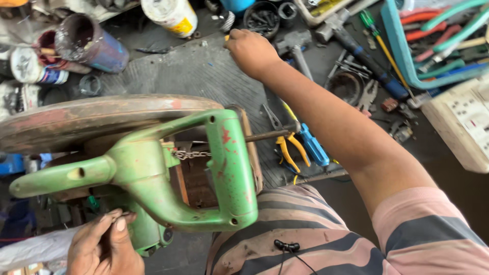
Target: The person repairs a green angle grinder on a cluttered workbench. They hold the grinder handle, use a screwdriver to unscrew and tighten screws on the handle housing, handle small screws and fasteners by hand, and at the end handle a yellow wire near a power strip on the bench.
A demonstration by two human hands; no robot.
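The left hand (104, 247) sits at the bottom edge, partly cut off, with its fingers curled in against the lower end of the green saw (153, 173); something thin seems pinched between thumb and fingertips, but it is too small to make out. The right hand (250, 51) reaches far forward over the grey mat (188, 71), seen from the back with its knuckles bent, so the fingertips are hidden and I cannot tell whether it grips anything; a sliver of yellow shows at its top edge. The saw lies in the middle left of the view, just in front of the person's striped shirt (316, 239). Its body and looped handle are pale green with chips showing red underneath, and a short chain (191, 154) hangs across the handle gap. A worn reddish disc guard (91, 119) covers its upper part, hiding whatever lies beneath. Beside the forearm lie yellow pliers (290, 150) and a blue screwdriver (313, 147). A blue tray (400, 51) of tools is cut off at the top right, and paint-stained cans (91, 43) stand at the top left.
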